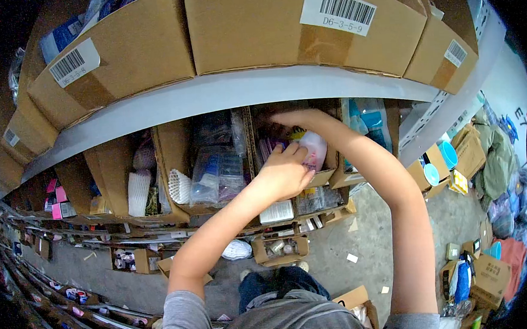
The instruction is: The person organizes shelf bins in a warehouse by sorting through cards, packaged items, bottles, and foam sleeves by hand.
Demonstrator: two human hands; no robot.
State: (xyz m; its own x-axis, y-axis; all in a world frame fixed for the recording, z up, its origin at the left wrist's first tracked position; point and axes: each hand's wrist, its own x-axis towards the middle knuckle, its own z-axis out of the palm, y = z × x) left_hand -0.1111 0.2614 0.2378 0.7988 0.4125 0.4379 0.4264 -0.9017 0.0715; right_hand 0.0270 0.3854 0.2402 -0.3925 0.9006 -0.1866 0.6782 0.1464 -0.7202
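Observation:
My left hand point(285, 173) is at the front of an open cardboard bin on the shelf. Its fingers and thumb are bent round the near side of a white plastic package with pink print point(315, 150). Deeper in the same bin, my right hand point(294, 120) reaches in from the right, above the package. Shadow hides its fingertips, so whatever it touches does not show. Purple packets point(266, 147) stand beside my left fingers, and something yellow point(298, 132) shows behind the package.
Barcode-labelled cardboard boxes point(249, 32) line the shelf above, over a white shelf beam point(234, 86). Neighbouring bins hold clear-wrapped goods point(216, 176), white foam-net sleeves point(138, 193) and blue packs point(372, 121). A shelf upright point(421, 121) stands right; boxes point(491, 280) sit on the floor.

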